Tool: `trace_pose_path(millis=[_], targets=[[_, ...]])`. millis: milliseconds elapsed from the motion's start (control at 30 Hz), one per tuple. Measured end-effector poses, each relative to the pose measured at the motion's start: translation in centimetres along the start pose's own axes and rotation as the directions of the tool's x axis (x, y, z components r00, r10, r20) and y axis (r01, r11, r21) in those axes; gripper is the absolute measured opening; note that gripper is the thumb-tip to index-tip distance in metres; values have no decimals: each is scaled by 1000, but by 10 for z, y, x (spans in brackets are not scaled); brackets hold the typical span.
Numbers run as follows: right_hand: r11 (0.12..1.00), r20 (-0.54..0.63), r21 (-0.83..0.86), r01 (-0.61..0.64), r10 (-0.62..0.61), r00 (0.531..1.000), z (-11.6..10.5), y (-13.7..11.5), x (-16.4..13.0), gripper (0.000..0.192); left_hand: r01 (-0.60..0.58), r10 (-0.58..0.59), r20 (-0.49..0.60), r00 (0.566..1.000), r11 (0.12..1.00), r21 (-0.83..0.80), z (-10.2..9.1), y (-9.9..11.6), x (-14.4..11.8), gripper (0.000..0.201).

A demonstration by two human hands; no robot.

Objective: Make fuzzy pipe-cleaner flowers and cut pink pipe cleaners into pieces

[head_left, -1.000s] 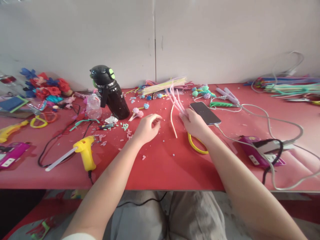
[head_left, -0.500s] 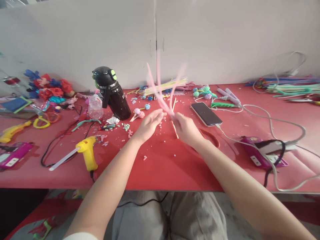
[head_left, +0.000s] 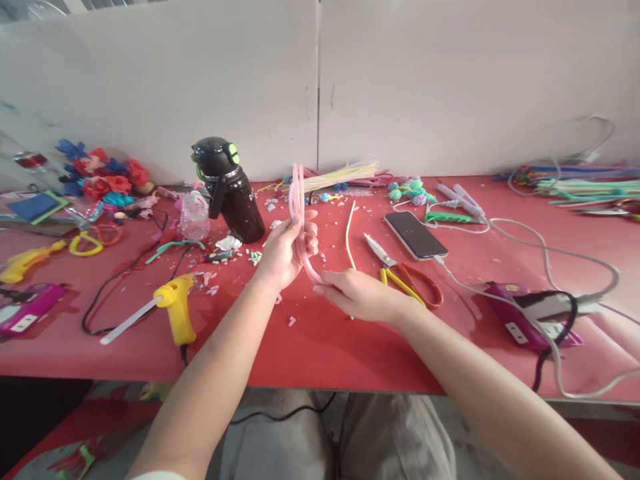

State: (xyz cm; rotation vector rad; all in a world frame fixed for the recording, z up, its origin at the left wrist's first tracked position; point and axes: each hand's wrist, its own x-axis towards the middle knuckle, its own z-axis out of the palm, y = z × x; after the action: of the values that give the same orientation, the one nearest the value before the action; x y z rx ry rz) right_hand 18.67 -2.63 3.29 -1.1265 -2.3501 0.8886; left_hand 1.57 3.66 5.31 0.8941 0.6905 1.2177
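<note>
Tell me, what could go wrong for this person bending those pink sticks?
The pink sticks, gripped by the left hand and right hand, might kink or spring loose. The open scissors lie just beside the right hand, so a careless sweep could catch a blade. The glue gun cord could snag an elbow.

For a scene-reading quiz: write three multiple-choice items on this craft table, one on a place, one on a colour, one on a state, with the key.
1. Where do the scissors lie?
A. On the red table, between the right hand and the phone
B. Beside the glue gun
C. On the phone

2. What colour is the glue gun?
A. Blue
B. Yellow
C. White

3. How are the pink pipe cleaners held?
A. Lying loose on the table
B. By the right hand alone
C. By both hands, the left hand above

Key: 1 A, they rest right of the right hand, left of the phone; 2 B, its body is yellow; 3 C, each hand grips the bundle.
</note>
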Motion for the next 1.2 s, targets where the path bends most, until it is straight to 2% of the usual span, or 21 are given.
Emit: trace_pose_path(millis=[133, 200, 267, 333, 367, 400, 433, 467, 500, 533, 567, 600, 633, 700, 867, 1033, 1133, 1200], targets=[[966, 129, 258, -30, -3, 992, -3, -5, -4, 39, -3, 3, 9, 1000, 1000, 13, 3, 8, -4, 14], [913, 254, 397, -94, -11, 967, -8, -9, -7, 40, -5, 5, 13, 1000, 1000, -3, 4, 12, -5, 13], [843, 446, 510, -171, -89, 890, -16, -12, -12, 39, 34, -34, 10, 999, 998, -47, 4, 14, -5, 16], [796, 614, 560, -230, -212, 760, -24, -15, -17, 39, 132, -131, 16, 991, 987, -88, 4, 16, -5, 24], [787, 656, 563, -251, -241, 715, -28, -14, -19, 40, 192, -190, 26, 981, 977, -95, 4, 17, -5, 28], [780, 676, 561, -276, -239, 698, -32, -12, -21, 40, 249, -246, 42, 968, 964, -89, 3, 18, -5, 30], [773, 651, 564, -291, -200, 732, -35, -9, -21, 41, 301, -296, 64, 953, 951, -68, 3, 18, -5, 30], [764, 589, 573, -296, -134, 797, -37, -4, -20, 43, 341, -337, 87, 938, 939, -37, 3, 18, -6, 29], [754, 478, 597, -275, -59, 876, -39, 2, -19, 47, 368, -365, 111, 924, 930, -1, 3, 17, -7, 27], [749, 286, 623, -224, 49, 957, -40, 8, -16, 50, 386, -387, 134, 912, 922, 40, 3, 16, -8, 26], [746, 86, 644, -169, 149, 985, -40, 15, -13, 54, 395, -403, 157, 902, 915, 82, 4, 14, -9, 25], [724, -116, 682, -100, 242, 963, -39, 20, -10, 57, 396, -414, 182, 892, 910, 125, 5, 12, -11, 23], [699, -199, 712, -62, 285, 937, -38, 25, -7, 57, 391, -420, 206, 884, 905, 166, 6, 9, -12, 20], [671, -287, 741, -7, 327, 900, -35, 30, -2, 56, 371, -427, 260, 866, 897, 240, 9, 2, -16, 15], [661, -361, 749, 42, 354, 863, -26, 33, 4, 51, 340, -466, 358, 809, 868, 361, 13, -16, -21, 19], [618, -361, 782, 76, 352, 864, -22, 36, 5, 52, 358, -515, 404, 756, 842, 404, 11, -19, -21, 28], [631, -373, 771, 83, 342, 863, -22, 39, 5, 53, 311, -506, 384, 772, 829, 466, 8, -16, -19, 33], [646, -380, 759, 79, 341, 860, -22, 41, 5, 54, 213, -443, 363, 820, 824, 525, 6, -14, -17, 35]])
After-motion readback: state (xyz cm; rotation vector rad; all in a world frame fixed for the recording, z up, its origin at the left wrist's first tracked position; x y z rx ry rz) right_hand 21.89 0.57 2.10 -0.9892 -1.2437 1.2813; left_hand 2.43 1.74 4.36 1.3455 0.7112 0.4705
